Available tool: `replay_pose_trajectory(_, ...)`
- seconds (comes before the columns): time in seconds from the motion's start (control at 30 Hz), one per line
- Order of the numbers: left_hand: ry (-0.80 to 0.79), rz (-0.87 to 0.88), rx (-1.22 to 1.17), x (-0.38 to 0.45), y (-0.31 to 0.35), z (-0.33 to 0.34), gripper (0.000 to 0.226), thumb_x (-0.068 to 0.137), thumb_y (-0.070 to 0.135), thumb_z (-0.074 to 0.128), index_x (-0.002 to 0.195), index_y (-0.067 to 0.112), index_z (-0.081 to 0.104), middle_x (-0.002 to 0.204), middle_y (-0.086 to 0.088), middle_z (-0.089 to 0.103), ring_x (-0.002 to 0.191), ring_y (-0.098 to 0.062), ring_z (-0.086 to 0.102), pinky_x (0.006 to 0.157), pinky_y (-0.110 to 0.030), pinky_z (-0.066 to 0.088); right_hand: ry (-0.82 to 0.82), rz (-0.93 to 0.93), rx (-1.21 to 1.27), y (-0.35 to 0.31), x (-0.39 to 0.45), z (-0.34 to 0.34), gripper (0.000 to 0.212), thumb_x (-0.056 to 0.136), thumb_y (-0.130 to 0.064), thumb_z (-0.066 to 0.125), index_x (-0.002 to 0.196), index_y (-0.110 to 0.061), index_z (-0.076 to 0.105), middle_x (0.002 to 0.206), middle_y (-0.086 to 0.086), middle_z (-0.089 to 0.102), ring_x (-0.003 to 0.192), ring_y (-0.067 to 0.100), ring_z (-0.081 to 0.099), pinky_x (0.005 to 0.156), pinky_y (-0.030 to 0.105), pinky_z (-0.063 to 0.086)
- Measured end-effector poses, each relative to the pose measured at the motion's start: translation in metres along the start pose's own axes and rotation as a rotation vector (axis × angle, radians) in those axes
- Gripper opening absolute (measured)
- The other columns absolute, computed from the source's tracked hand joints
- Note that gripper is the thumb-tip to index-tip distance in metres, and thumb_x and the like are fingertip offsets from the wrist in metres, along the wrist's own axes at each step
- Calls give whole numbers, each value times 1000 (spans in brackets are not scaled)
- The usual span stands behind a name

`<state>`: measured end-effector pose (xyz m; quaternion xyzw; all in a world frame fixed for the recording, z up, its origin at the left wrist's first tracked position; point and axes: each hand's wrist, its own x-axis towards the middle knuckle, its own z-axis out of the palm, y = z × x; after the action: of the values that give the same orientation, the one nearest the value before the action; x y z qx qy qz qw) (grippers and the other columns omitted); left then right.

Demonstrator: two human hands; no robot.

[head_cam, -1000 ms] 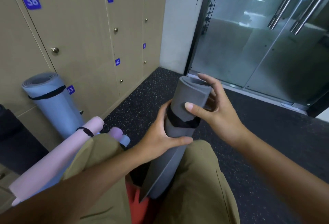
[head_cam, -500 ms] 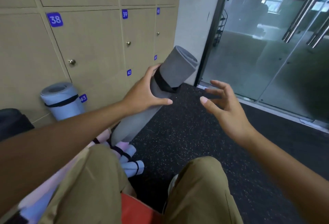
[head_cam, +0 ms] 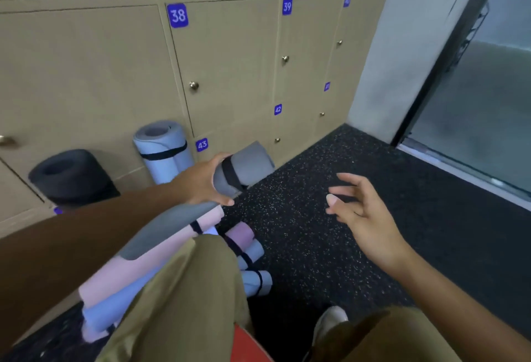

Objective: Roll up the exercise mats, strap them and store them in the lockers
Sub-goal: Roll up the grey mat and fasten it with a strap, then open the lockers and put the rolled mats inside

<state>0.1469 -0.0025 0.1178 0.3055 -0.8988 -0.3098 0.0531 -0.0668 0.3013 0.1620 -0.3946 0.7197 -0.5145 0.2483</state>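
Grey foam exercise mat (head_cam: 244,167), rolled tight and bound by a black strap (head_cam: 230,173), is gripped by the left hand (head_cam: 201,182) above stacked pastel rolled mats (head_cam: 161,264) beside tan lockers (head_cam: 230,74); right hand (head_cam: 362,212) is held apart, fingers (head_cam: 349,179) released.

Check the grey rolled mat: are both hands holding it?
No. Only the left hand grips the grey rolled mat near its black strap; the right hand hangs apart over the floor, holding nothing.

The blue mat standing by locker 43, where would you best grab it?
Probably round the blue mat at or just under its black strap, coming from the front: it stands upright against the lockers, so its back is blocked, and the strap keeps the roll tight there.
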Motion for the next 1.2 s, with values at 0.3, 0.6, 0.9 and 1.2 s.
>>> replay_pose_trajectory(0.3, -64, -370, 152, -21, -117, 4, 133, 51, 63, 91, 156, 41, 11, 142, -2, 55, 124, -27, 57, 96, -41, 50, -229, 14, -99, 12, 102, 69, 44, 97, -35, 65, 138, -35, 49, 122, -11, 65, 93, 7, 73, 95, 36, 54)
replay_pose_trajectory(0.6, -60, -570, 149, -37, -192, 40, 138, 49, 74, 82, 156, 46, -1, 141, -7, 52, 122, -30, 58, 98, -44, 52, -444, -27, -237, 25, 186, 174, 44, 97, -33, 67, 138, -27, 52, 115, -13, 64, 95, 13, 68, 86, 23, 51)
replay_pose_trajectory(0.9, -37, -513, 21, -37, -214, 60, 136, 53, 73, 82, 155, 51, -5, 147, 3, 50, 125, -22, 56, 99, -39, 50, -453, -229, -407, -46, 274, 257, 47, 100, -36, 63, 142, -22, 49, 134, -4, 57, 119, 16, 57, 98, 30, 43)
replay_pose_trajectory(1.2, -46, -470, -18, -32, -223, 64, 139, 58, 66, 88, 158, 49, -7, 152, 2, 49, 131, -25, 55, 101, -34, 48, -221, -374, -684, -94, 413, 309, 58, 93, -35, 70, 144, -23, 46, 146, 12, 42, 128, 34, 52, 110, 36, 41)
